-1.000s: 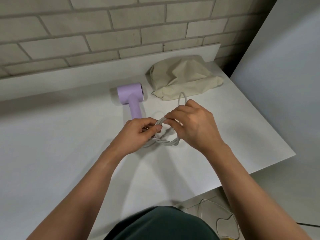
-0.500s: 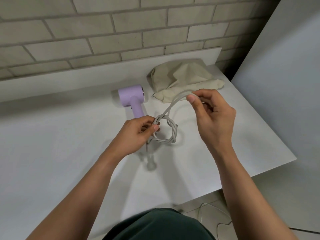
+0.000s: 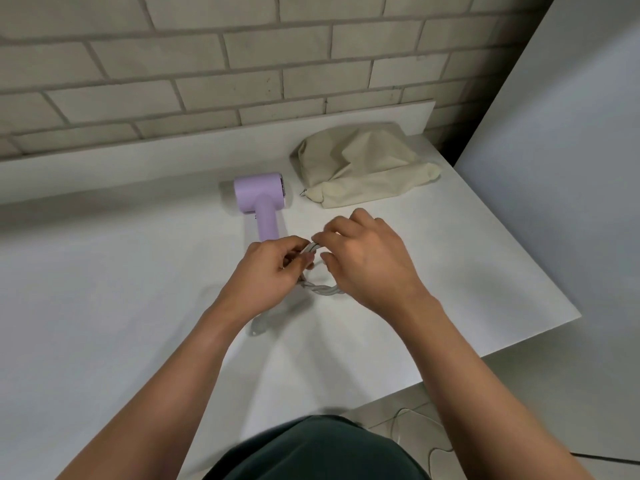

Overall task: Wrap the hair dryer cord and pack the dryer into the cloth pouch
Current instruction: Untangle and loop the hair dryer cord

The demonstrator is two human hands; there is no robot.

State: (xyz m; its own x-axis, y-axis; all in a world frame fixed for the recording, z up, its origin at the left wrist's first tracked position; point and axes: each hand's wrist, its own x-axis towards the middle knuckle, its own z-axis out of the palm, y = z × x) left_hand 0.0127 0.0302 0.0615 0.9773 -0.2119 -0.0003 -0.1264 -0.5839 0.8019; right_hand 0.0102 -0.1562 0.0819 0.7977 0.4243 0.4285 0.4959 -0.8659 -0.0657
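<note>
1. The twisted cord (image 3: 322,289) is held in a loop just above the worktop (image 3: 104,271), pinched at its top by the left hand (image 3: 273,268) and the right hand (image 3: 367,258), fingers of both curled on it.
2. The lilac hair dryer (image 3: 259,199) is laid flat just beyond the left hand, handle pointed back at the person, so it's probably reached soonest by that hand.
3. The cloth pouch (image 3: 363,168) is slumped further back, beyond the right hand.

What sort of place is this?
Likely a makeshift work or filming corner rather than a lived-in room: a plain white table set against a bare brick wall, with a white panel standing on its right.
</note>
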